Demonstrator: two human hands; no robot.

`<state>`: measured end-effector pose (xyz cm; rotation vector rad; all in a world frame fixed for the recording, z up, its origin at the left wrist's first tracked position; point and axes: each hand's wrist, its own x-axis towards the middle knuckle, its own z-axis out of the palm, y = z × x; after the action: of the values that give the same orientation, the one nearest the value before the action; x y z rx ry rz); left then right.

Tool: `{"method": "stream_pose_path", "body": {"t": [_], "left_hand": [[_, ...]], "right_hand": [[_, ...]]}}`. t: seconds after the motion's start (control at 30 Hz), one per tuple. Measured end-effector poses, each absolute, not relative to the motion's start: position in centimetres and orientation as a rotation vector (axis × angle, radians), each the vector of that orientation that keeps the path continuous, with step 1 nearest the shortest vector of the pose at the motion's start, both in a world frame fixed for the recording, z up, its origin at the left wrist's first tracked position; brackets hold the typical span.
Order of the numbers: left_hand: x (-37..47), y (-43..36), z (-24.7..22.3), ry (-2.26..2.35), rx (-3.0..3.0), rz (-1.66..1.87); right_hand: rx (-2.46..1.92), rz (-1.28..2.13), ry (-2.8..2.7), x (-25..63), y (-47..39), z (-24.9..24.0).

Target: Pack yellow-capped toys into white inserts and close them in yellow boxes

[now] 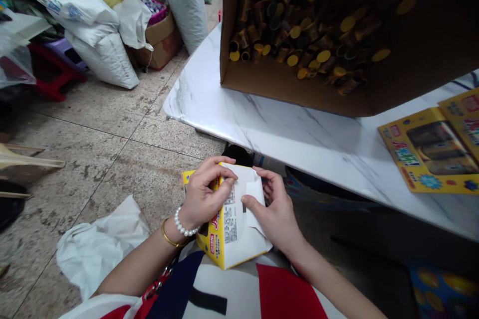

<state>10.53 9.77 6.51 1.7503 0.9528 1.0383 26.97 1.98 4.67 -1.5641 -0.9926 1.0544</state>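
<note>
A yellow and white box (234, 251) rests near my lap, its white printed back turned up. My left hand (205, 192), with a pearl bracelet and a gold bangle at the wrist, grips its left side, fingers curled over the upper edge. On the right side, my right hand (275, 204) holds the same box, thumb pressed on a white flap and fingers behind the edge.
A large cardboard box (299, 97) of small cylinders with yellow discs stands on the marble-patterned table (202, 89). Yellow packages (411, 177) lie at the right. White sacks (108, 60) stand on the floor at the upper left; a white bag (97, 254) lies lower left.
</note>
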Motion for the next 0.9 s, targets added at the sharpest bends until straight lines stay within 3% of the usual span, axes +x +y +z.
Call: {"method": "stream_pose_path", "body": {"t": [0.27, 0.53, 0.7, 0.9], "left_hand": [[10.6, 9.9, 6.5, 0.950, 1.760, 1.072], [10.4, 9.8, 6.5, 0.977, 1.749, 1.089], [10.5, 9.8, 6.5, 0.968, 1.789, 1.091], [10.6, 9.9, 6.7, 0.987, 1.790, 1.123]], "right_hand": [[-1.397, 1.170, -0.906, 26.7, 2.0, 4.2], [-1.430, 1.085, -1.163, 27.2, 2.0, 3.7], [-1.549, 1.056, -0.950, 26.1, 2.3, 4.3], [-1.647, 0.702, -1.173, 25.1, 3.0, 4.7]]}}
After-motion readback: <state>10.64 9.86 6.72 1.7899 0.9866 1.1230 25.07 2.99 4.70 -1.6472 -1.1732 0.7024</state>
